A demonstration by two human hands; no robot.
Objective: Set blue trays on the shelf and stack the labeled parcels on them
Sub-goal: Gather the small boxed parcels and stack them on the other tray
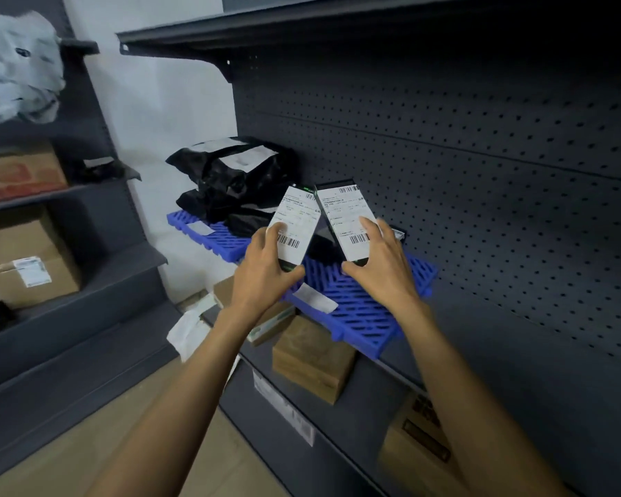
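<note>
Two blue slatted trays lie on the dark shelf: the near tray (359, 310) and the far tray (212, 234). Black bagged parcels (230, 181) with white labels are piled on the far tray. My left hand (266, 267) grips a slim black box with a white shipping label (296, 224), held tilted above the near tray's left end. My right hand (384, 260) grips a second labelled black box (348, 217) beside the first, over the same tray. Both labels face me.
A pegboard back panel (481, 174) rises behind the trays, with an upper shelf (302, 26) overhead. Cardboard boxes (312, 360) sit on the lower shelf under the trays. A second shelving unit on the left holds brown cartons (29, 263) and a white bag (15, 66).
</note>
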